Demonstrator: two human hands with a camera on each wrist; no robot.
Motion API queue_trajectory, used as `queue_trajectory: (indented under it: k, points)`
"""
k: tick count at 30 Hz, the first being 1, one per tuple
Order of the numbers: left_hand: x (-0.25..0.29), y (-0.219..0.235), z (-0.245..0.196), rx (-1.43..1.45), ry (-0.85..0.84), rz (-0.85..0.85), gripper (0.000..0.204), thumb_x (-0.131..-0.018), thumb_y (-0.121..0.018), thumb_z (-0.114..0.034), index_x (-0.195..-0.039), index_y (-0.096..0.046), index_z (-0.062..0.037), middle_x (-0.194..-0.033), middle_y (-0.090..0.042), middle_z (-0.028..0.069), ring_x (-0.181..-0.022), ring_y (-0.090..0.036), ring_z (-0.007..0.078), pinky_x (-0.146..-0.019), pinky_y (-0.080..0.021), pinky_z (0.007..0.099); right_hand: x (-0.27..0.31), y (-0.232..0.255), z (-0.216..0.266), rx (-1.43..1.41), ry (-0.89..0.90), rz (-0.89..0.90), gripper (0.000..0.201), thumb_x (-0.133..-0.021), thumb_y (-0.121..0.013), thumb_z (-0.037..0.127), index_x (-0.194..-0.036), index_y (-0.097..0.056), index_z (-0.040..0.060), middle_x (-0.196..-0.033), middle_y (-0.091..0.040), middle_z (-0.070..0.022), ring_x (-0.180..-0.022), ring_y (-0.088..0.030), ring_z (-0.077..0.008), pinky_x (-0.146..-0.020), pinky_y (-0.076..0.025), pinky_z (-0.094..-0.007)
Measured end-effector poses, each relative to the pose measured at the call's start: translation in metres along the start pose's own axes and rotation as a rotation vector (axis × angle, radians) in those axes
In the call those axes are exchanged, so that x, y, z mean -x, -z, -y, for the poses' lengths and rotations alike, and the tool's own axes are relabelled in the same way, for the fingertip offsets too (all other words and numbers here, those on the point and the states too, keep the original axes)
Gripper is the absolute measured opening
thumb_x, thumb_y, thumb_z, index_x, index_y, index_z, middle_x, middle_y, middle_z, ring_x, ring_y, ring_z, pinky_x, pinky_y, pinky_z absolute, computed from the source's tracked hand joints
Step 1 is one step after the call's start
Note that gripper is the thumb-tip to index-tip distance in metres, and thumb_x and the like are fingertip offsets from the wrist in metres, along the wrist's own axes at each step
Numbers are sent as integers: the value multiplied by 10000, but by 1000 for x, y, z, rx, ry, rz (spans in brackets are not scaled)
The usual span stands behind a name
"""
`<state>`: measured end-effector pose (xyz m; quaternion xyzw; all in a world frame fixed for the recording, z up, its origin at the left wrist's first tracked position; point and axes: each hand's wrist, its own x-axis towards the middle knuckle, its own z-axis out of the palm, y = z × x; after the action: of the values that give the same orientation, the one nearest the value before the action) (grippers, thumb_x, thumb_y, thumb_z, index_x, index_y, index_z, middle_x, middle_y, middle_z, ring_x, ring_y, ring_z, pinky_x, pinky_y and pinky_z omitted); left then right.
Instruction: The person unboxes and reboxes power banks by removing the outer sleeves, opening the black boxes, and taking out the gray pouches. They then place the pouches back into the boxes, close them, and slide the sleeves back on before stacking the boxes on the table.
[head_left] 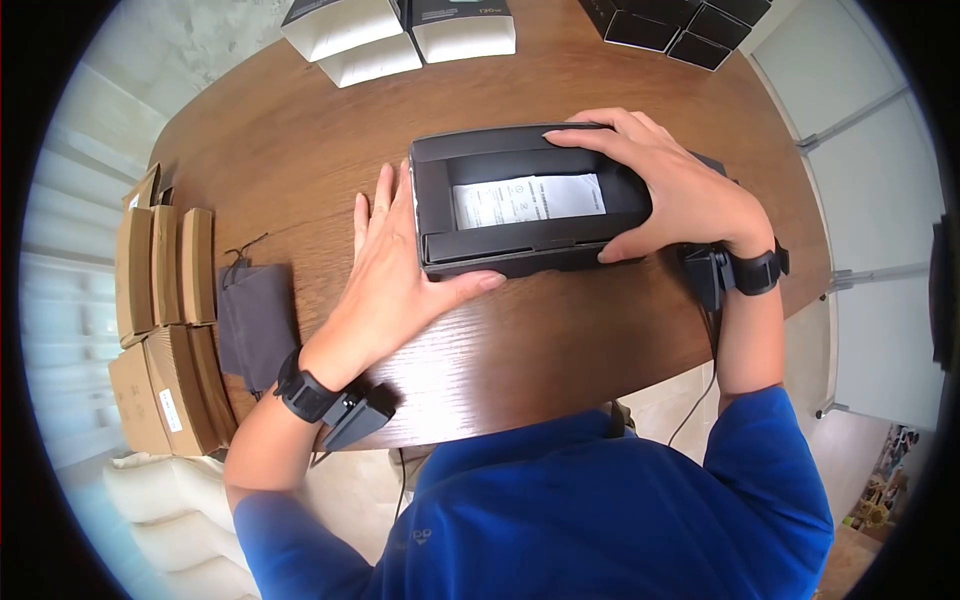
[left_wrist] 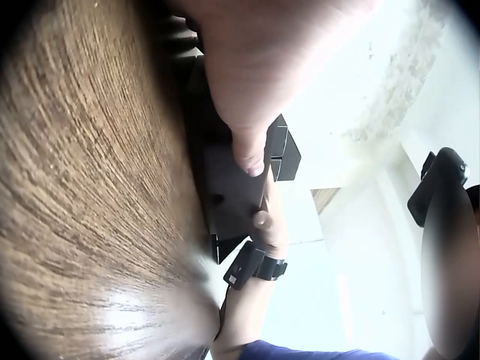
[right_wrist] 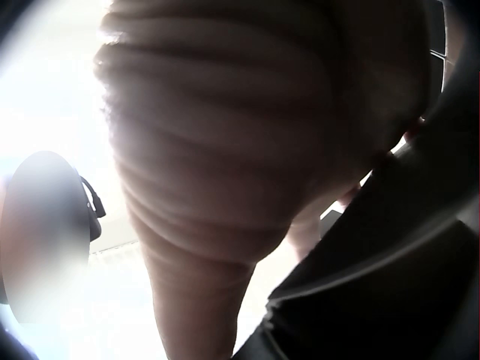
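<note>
A black box [head_left: 470, 245] with an open top lies on the wooden table, a white printed paper [head_left: 530, 200] inside it. The left hand [head_left: 385, 275] rests along the box's left end, fingers straight and thumb at the near side. Across the right end, the right hand [head_left: 670, 185] grips the box between thumb on the near edge and fingers on the far edge. In the left wrist view, the left thumb [left_wrist: 251, 146] lies against the dark box [left_wrist: 232, 187]. The right hand [right_wrist: 225, 127] fills much of the right wrist view.
Brown cardboard boxes [head_left: 165, 270] stand at the table's left edge, beside a dark grey pouch [head_left: 258, 320]. White-sided boxes [head_left: 465, 38] are at the back, and black boxes [head_left: 680, 30] at the back right. A dark item shows partly behind the right hand.
</note>
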<state>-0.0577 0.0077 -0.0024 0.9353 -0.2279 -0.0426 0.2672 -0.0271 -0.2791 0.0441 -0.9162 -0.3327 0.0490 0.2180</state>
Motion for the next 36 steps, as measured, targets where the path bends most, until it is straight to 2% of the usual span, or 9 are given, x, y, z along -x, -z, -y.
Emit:
queue_trajectory:
  k: [7,13,15,19,23,26,29,34,36]
  points:
    - [10,17,6,-227,-107,139,1078,-693,-732,-562,-1391,-280,123,-1487,-174,328,-1411,-129,439,-1134,-145,549,-7,-4,-19,-250,22,-269,454,-834,-682,313,-1205,-587,70,-1218,-572,-106,-1138,-542,-247,-977,-416,-359]
    - [47,80,-11,-362,-45,192,745,-832,-634,-465,-1255,-479,129,-1216,-560,282,-1155,-519,413,-1006,-407,389,-10,-3,-25,-305,26,-398,351,-864,-657,263,-1135,-625,42,-1192,-594,-92,-1108,-561,-230,-980,-415,-338]
    - [66,98,-17,-186,-1,-91,656,-852,-637,-410,-1253,-503,91,-1172,-586,266,-1091,-556,406,-932,-451,396,-9,-3,-23,-381,-7,-438,304,-873,-645,227,-1105,-638,29,-1154,-610,-81,-1074,-571,-207,-947,-433,-323]
    - [104,100,-10,-10,294,-430,529,-854,-679,-258,-1237,-523,72,-1170,-594,250,-1100,-562,384,-930,-445,394,-11,-1,-16,-320,8,-479,259,-861,-641,182,-1070,-639,29,-1113,-624,-63,-999,-585,-180,-890,-454,-305]
    - [130,77,11,-287,444,-374,606,-847,-693,-243,-1317,-463,65,-1334,-500,248,-1141,-555,322,-952,-433,332,-12,-1,-7,-203,-18,-438,244,-839,-644,154,-1032,-627,5,-1048,-642,-70,-964,-597,-200,-869,-456,-310]
    - [140,50,23,-476,456,-272,714,-844,-683,-309,-1351,-382,93,-1379,-386,332,-1281,-412,410,-1057,-358,399,-11,-3,-7,-210,-28,-430,234,-837,-647,141,-1017,-628,-7,-1042,-641,-88,-948,-605,-211,-864,-457,-311]
    - [136,22,22,-543,485,-331,700,-854,-671,-292,-1358,-366,87,-1367,-381,353,-1256,-427,434,-1043,-373,404,-13,-6,-8,-229,-4,-423,227,-833,-650,125,-1010,-626,-16,-1040,-640,-103,-940,-611,-220,-866,-457,-306]
    - [126,25,26,-620,404,-448,508,-834,-561,-62,-1305,-434,78,-1252,-500,348,-1134,-530,449,-941,-454,403,-14,-8,-10,-174,72,-435,229,-832,-649,113,-1019,-627,-17,-1037,-640,-107,-947,-614,-215,-858,-460,-299]
    - [125,45,21,-205,596,-424,446,-798,-522,2,-1239,-507,72,-1092,-606,312,-978,-609,433,-838,-489,392,-11,-3,-8,-190,43,-447,226,-839,-644,112,-1028,-633,-12,-1036,-644,-98,-950,-614,-199,-856,-464,-294]
